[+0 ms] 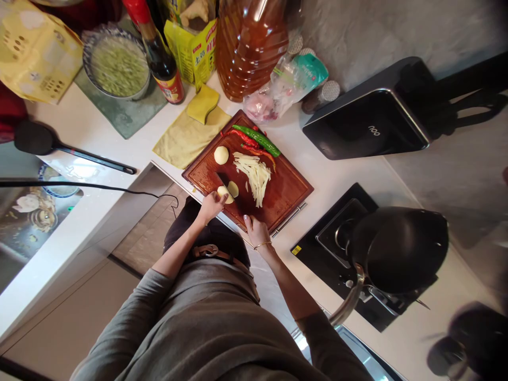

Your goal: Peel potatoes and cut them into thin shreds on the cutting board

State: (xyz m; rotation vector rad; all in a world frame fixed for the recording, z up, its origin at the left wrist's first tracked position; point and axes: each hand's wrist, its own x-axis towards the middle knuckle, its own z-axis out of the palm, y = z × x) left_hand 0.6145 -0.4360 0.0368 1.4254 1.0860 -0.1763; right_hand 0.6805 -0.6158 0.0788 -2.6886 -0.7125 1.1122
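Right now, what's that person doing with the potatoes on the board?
A person is cutting potato on a wooden cutting board. The left hand steadies a potato piece, with a cut slice beside it. The right hand holds a knife whose blade rests against that piece. A pile of potato strips lies mid-board, another peeled potato sits farther back, and green and red chilies lie along the far edge. A wok sits on the stove.
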